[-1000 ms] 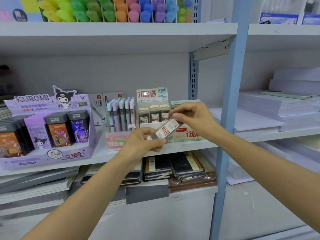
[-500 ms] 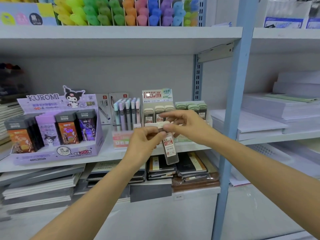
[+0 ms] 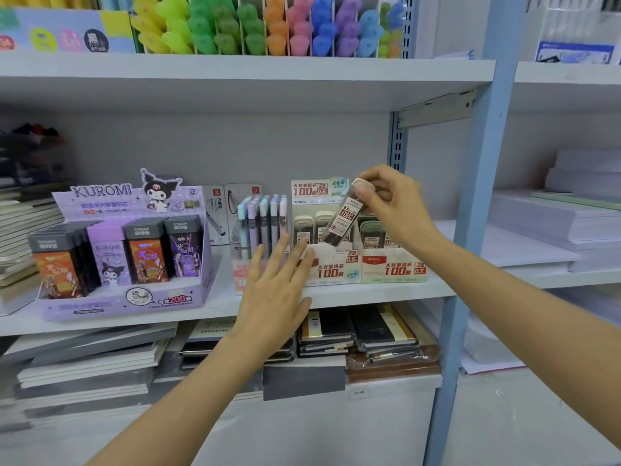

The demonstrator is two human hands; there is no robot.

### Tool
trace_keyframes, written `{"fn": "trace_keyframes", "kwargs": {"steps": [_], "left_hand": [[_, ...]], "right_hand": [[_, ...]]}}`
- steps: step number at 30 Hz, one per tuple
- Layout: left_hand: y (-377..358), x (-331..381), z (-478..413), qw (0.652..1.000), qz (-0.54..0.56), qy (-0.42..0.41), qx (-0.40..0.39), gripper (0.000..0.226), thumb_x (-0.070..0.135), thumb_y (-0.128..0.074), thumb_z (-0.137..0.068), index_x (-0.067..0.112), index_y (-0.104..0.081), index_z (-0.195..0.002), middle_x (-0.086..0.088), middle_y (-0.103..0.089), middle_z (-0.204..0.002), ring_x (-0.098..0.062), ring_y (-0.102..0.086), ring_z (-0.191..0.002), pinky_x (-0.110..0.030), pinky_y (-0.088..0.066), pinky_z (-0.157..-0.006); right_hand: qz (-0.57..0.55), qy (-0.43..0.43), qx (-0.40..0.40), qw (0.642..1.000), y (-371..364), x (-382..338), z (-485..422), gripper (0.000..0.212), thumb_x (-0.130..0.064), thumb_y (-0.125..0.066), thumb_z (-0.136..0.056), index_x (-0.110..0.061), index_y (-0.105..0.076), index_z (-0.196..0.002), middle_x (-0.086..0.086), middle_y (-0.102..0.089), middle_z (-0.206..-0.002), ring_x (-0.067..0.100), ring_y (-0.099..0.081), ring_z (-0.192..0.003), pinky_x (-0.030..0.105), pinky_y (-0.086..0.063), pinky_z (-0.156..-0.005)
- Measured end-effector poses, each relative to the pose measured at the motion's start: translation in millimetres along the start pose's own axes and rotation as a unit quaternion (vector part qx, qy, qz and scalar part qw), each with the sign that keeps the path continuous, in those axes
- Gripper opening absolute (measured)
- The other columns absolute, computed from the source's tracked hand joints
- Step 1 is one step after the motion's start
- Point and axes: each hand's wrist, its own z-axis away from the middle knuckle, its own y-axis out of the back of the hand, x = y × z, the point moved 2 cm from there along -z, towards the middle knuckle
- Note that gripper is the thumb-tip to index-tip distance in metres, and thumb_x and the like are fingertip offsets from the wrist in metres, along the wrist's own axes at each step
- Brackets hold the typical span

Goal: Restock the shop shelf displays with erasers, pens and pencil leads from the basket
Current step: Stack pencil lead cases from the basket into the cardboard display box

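Cream cap, dark tube: pencil lead case (image 3: 344, 219), tilted with the cap up and to the right, its lower end hanging just above the cream display box (image 3: 331, 264) marked 2B 0.5.
Right hand: right hand (image 3: 391, 205) reaches in from the lower right, wrist bent, fingers curled and pinching the case at its cap end.
Left hand: left hand (image 3: 277, 290) is flat and fully open, fingers spread and pointing up toward the shelf, holding nothing; its fingertips overlap the front of the pen display (image 3: 262, 223) and the left edge of the cream box.
Case to hand: the tube slants down and left from the right hand's grip, well above the left hand.
Neighbours: green-trimmed 0.7 box (image 3: 395, 265) touches the cream box on its right; purple Kuromi display (image 3: 127, 250) stands further left.
Edges: blue upright post (image 3: 470, 210) rises just right of the right forearm; shelf edge (image 3: 369, 292) runs below both boxes.
Open room: bare shelf board between the Kuromi display and the pens, clear air above the boxes up to the upper shelf (image 3: 235, 79).
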Motion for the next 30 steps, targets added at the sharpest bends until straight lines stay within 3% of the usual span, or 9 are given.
{"fn": "trace_keyframes", "kwargs": {"steps": [4,9,16,20,23,26,28,30], "left_hand": [[1,-3,-2,1.0,0.014,-0.006,0.014,0.073,0.041,-0.053,-0.094,0.018,-0.019,-0.155,-0.004,-0.022,-0.161,-0.027,0.0,-0.151,-0.055,-0.001,-0.12],[3,-5,-2,1.0,0.016,-0.016,0.015,0.069,0.037,-0.06,-0.09,0.015,-0.034,-0.15,-0.005,-0.035,-0.156,-0.029,-0.013,-0.15,-0.059,-0.01,-0.118],[-1,-8,-1,0.999,0.006,-0.026,0.025,0.067,0.038,-0.053,-0.093,0.015,-0.03,-0.152,-0.004,-0.029,-0.159,-0.028,-0.008,-0.151,-0.058,-0.008,-0.119],[-4,-9,-1,0.999,-0.002,-0.028,0.022,0.068,0.039,-0.053,-0.093,0.015,-0.029,-0.152,-0.005,-0.028,-0.159,-0.029,-0.007,-0.151,-0.059,-0.007,-0.119],[-5,-9,-2,0.999,-0.011,-0.028,0.017,0.069,0.04,-0.052,-0.093,0.016,-0.028,-0.153,-0.005,-0.027,-0.16,-0.029,-0.006,-0.151,-0.059,-0.009,-0.118],[-4,-9,0,0.999,-0.003,-0.034,0.016,0.069,0.04,-0.049,-0.095,0.017,-0.022,-0.155,-0.004,-0.018,-0.162,-0.027,0.001,-0.151,-0.058,-0.005,-0.119],[0,-9,6,0.998,0.027,-0.042,0.043,0.064,0.034,-0.054,-0.094,0.016,-0.033,-0.151,-0.006,-0.019,-0.162,-0.028,-0.002,-0.151,-0.056,-0.006,-0.12],[3,-6,20,0.992,0.062,-0.036,0.103,0.051,0.023,-0.061,-0.088,0.014,-0.053,-0.138,-0.011,-0.032,-0.157,-0.032,-0.018,-0.148,-0.055,-0.013,-0.12]], "right_hand": [[-0.02,0.042,-0.002,0.999,-22,-3,-7,0.005,-0.018,-0.061,-0.094,-0.016,-0.061,-0.099,0.0,-0.07,-0.092,0.008,-0.069,-0.085,0.023,-0.058,-0.071],[0.095,0.088,-0.047,0.99,-54,6,-13,0.013,-0.02,-0.06,-0.095,-0.012,-0.064,-0.105,-0.002,-0.069,-0.096,0.011,-0.066,-0.088,0.031,-0.057,-0.081],[0.153,0.08,-0.116,0.978,-71,20,-24,0.012,-0.022,-0.061,-0.093,-0.017,-0.066,-0.104,-0.004,-0.068,-0.096,0.008,-0.061,-0.087,0.027,-0.054,-0.082],[0.149,0.082,-0.11,0.979,-77,22,-23,0.021,-0.019,-0.062,-0.093,-0.018,-0.059,-0.113,-0.002,-0.067,-0.097,0.01,-0.063,-0.087,0.027,-0.054,-0.08],[0.195,0.098,-0.12,0.969,-82,24,-22,0.018,-0.017,-0.062,-0.093,-0.013,-0.065,-0.11,0.002,-0.064,-0.107,0.013,-0.061,-0.095,0.031,-0.053,-0.089],[0.244,0.115,-0.129,0.954,-84,24,-17,0.028,-0.015,-0.062,-0.093,-0.011,-0.065,-0.121,0.004,-0.054,-0.119,0.016,-0.055,-0.105,0.022,-0.042,-0.089],[0.229,0.126,-0.105,0.96,-80,19,-8,0.031,-0.015,-0.06,-0.094,-0.012,-0.062,-0.125,0.004,-0.053,-0.118,0.016,-0.053,-0.105,0.024,-0.043,-0.09],[0.182,0.16,-0.057,0.969,-73,10,8,0.025,-0.013,-0.058,-0.095,-0.009,-0.065,-0.118,0.005,-0.057,-0.11,0.015,-0.055,-0.098,0.026,-0.047,-0.085]]}}
